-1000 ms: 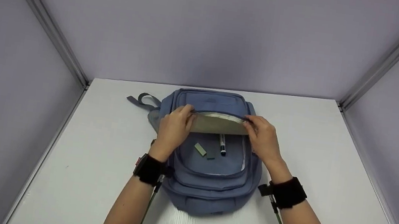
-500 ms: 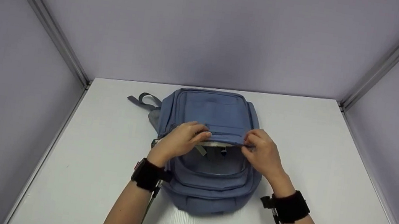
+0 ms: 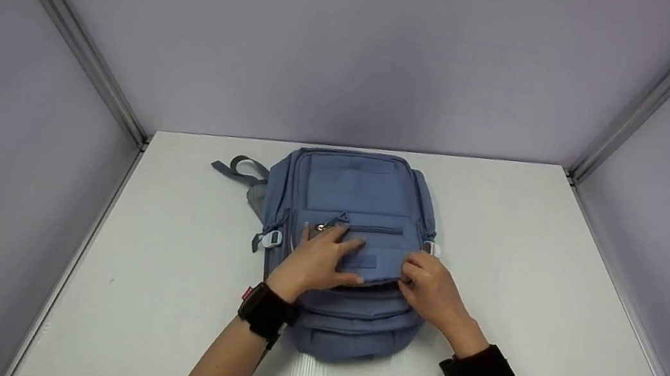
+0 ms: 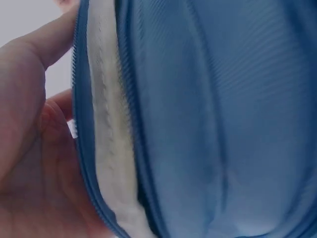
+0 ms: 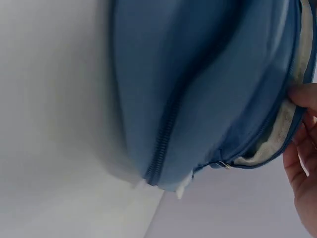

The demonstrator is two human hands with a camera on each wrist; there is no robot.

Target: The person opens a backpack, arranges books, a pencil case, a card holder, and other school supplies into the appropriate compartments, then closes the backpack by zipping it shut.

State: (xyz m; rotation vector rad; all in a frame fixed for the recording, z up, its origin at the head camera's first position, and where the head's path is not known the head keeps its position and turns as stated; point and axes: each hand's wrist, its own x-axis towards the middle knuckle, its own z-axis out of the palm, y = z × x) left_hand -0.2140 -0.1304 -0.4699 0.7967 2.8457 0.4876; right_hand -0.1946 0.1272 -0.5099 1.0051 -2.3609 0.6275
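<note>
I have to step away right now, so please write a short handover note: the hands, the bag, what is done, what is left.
Left hand: lies on the backpack front flap, thumb under its lower edge.
Right hand: fingers pinch the flap edge at its right.
Backpack: flat on the white table, strap to the far left.
Done: flap folded down over the compartment.
Left: the zip looks unclosed; pale lining shows at the edge.
</note>
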